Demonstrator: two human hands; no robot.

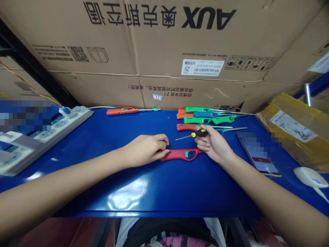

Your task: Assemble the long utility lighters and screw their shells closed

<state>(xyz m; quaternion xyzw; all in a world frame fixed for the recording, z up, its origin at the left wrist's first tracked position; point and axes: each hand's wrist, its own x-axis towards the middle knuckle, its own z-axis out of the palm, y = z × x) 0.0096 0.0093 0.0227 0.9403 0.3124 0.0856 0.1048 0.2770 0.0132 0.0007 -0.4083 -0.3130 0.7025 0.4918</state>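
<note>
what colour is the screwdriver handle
The screwdriver handle is black and yellow; it shows best in the head view.

Red lighter (175, 155) looks smooth plast., screwdriver shaft (183, 138) metal, tabletop (164, 192) v. glossy, box (156, 51) matt cardbd.

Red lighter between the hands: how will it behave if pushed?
The red lighter will probably feel stiff; it looks like moulded plastic. It may slide easily, since the blue tabletop looks glossy. Rolling seems unlikely, given its uneven, looped outline.
</note>
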